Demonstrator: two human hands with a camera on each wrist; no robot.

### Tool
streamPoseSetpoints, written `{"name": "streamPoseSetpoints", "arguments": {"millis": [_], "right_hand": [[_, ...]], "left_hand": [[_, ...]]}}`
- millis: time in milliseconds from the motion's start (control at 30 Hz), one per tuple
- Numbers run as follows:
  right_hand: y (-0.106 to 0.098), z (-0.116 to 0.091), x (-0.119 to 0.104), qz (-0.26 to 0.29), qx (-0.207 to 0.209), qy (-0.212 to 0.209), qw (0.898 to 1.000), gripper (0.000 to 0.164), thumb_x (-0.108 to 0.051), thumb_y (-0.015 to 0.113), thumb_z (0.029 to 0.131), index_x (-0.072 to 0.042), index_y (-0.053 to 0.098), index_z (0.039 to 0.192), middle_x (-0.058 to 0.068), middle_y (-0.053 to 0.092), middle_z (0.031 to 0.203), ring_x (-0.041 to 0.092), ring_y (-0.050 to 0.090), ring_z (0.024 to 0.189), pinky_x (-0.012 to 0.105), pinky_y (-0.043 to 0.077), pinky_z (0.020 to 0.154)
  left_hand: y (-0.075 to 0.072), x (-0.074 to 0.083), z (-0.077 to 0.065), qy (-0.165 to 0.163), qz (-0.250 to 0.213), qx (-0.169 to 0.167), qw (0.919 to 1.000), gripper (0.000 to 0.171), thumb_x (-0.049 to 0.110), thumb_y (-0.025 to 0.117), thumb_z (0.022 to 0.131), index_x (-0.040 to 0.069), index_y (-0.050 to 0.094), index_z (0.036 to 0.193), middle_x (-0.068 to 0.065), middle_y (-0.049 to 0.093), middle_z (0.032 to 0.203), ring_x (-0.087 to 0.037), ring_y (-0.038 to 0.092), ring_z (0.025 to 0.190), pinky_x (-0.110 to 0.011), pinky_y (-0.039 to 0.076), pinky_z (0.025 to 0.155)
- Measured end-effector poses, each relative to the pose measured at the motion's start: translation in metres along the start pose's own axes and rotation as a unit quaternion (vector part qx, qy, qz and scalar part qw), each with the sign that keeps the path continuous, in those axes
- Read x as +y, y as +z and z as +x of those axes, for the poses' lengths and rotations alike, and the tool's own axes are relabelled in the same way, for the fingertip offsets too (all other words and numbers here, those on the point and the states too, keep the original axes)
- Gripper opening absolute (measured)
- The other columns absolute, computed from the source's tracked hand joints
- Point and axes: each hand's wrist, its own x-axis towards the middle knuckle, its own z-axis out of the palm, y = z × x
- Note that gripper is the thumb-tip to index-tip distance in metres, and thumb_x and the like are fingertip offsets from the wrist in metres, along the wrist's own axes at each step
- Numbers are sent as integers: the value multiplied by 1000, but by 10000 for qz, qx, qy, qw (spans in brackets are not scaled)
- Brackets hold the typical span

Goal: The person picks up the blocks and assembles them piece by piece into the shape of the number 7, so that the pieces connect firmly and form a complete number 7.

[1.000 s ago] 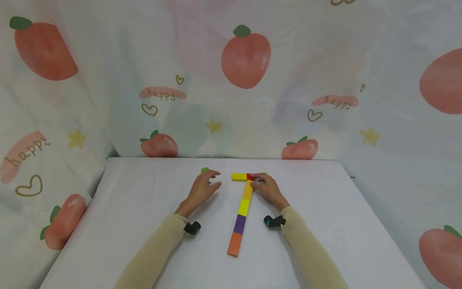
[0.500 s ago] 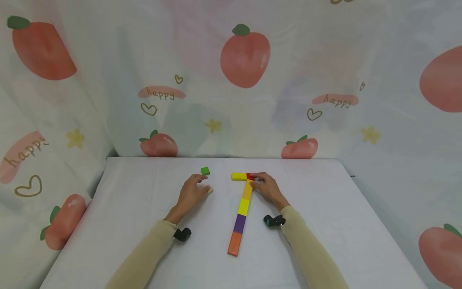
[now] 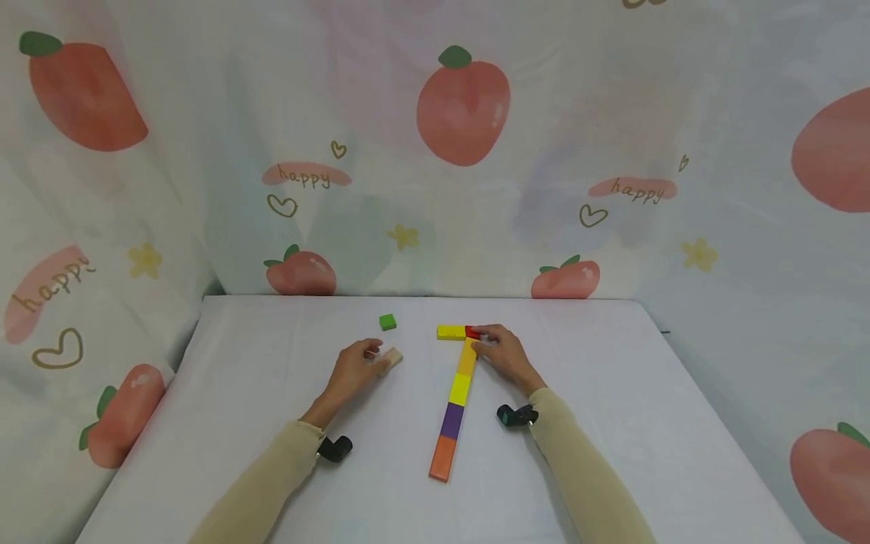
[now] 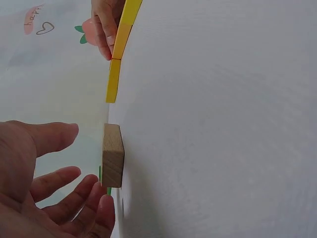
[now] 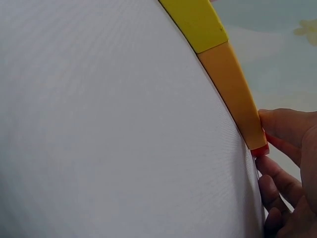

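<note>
My left hand (image 3: pixel 353 370) has its thumb and fingers spread apart beside a plain wooden block (image 3: pixel 392 357), its fingertips close to it. In the left wrist view the wooden block (image 4: pixel 113 156) lies in front of these open fingers. My right hand (image 3: pixel 506 353) pinches at a red block (image 3: pixel 472 331), partly covered by its fingers, with the thumb against an orange-yellow block (image 3: pixel 466 358). Left of the red block lies a yellow block (image 3: pixel 451 332), end to end with it. From the orange-yellow block a line runs toward me: a bright yellow block (image 3: pixel 458 390), a purple block (image 3: pixel 451 421) and an orange block (image 3: pixel 442 459).
Behind the wooden block, a small green block (image 3: pixel 387 322) lies by itself toward the back of the white table (image 3: pixel 584 468). Fabric printed with fruit (image 3: pixel 463 113) hangs behind the table and along both sides.
My left hand has drawn back left and toward me, bringing the wooden block into view and uncovering the green block. The right hand stays at the red block.
</note>
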Motion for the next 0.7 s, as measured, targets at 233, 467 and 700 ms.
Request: {"name": "streamPoseSetpoints", "arguments": {"millis": [233,467,700], "right_hand": [[0,0,1,-15,-27,-18,10000,42,-31,66,94,-21,61,134,11,54,137,32,48,120,52,39,106],[-2,2,0,78,-57,63,9999,42,-30,66,94,-23,61,134,10,53,137,32,47,122,52,38,109],[-2,-1,0,-5,-21,-77,10000,41,-28,65,94,-20,61,134,13,55,135,32,49,118,52,40,104]], "left_hand": [[1,-5,-3,-163,130,-148,9997,43,21,76,85,1,65,122,-14,68,113,-26,65,102,-42,52,86],[2,-8,-3,-244,264,-239,9991,43,20,79,82,2,66,119,-12,68,108,-23,62,97,-37,50,81],[5,-7,-2,-345,453,-275,9980,38,18,79,81,3,67,114,-10,66,101,-21,60,91,-36,49,79]]}}
